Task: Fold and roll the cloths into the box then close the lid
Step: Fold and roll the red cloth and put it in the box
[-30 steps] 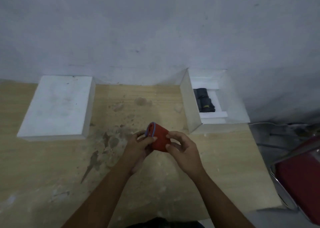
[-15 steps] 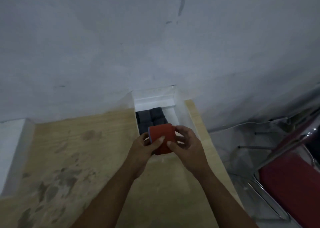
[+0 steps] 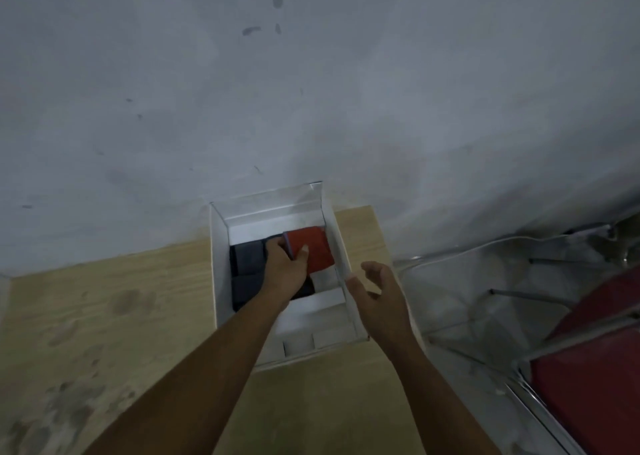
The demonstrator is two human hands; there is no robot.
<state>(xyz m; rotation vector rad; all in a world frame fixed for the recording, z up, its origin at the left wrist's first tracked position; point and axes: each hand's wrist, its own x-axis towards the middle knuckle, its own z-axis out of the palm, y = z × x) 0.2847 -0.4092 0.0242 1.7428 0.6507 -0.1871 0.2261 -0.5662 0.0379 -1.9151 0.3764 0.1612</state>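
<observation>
The white box (image 3: pixel 221 278) stood open on the wooden worktop (image 3: pixel 114 302), its far wall against the grey wall behind it, and I take it as the landmark for everything else. Inside the box, toward its far right corner, the left hand (image 3: pixel 287 267) held the rolled red cloth (image 3: pixel 313 248), the grip clenched on the roll's left end with the thumb lying over its top and the fingers hidden behind. The roll sat beside the dark cloths (image 3: pixel 247 257) already packed along the box's left half; whether it touched the box floor I could not tell. The right hand (image 3: pixel 375 292) hovered just outside the box's right wall, its grip released, fingers spread and holding nothing. A red chair (image 3: pixel 588 385) stood off to the right of the box, beyond the worktop's edge. The step in hand looked to be seating the red roll, and doing it well would mean keeping pressure on the roll until it was wedged between the dark cloths and the right wall, so the loose edge could not spring open. Pressing it down level with its neighbours seemed wise, or the lid might not shut flat. The free right hand could steady the box wall while the left let go slowly.
</observation>
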